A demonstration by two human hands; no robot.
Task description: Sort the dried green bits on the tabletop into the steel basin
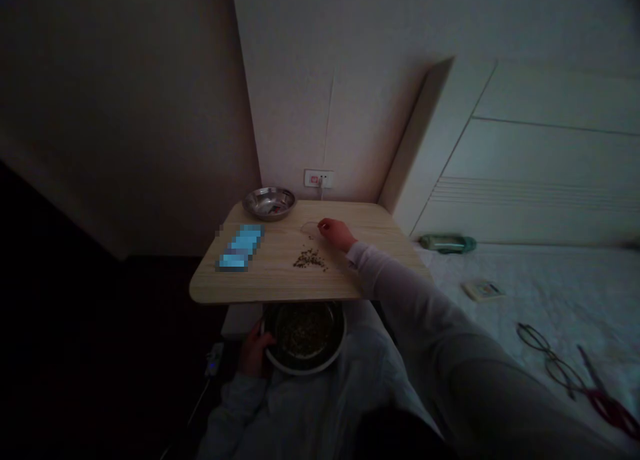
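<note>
Below the table's front edge, my left hand (256, 348) grips the rim of a round bowl (324, 365) resting on my lap, the thumb over its edge. Inside the bowl lie small dark bits, dim in the low light. My right hand (337, 234) is closed over the wooden table (227, 288), its fingers pinched together. Whatever it may hold is hidden. A thin pale curved line (306, 224) shows beside those fingertips; I cannot tell what it is. Just in front of the hand is a loose scatter of small dark pieces (309, 259), seed-like in look.
A shiny metal bowl (270, 212) stands at the table's back left, behind a lit, pixelated phone-like rectangle (241, 248). A plug sits in the wall socket (319, 178). On the bed are a bottle (447, 244), a small box (483, 290), glasses (550, 360) and red-handled scissors (613, 410).
</note>
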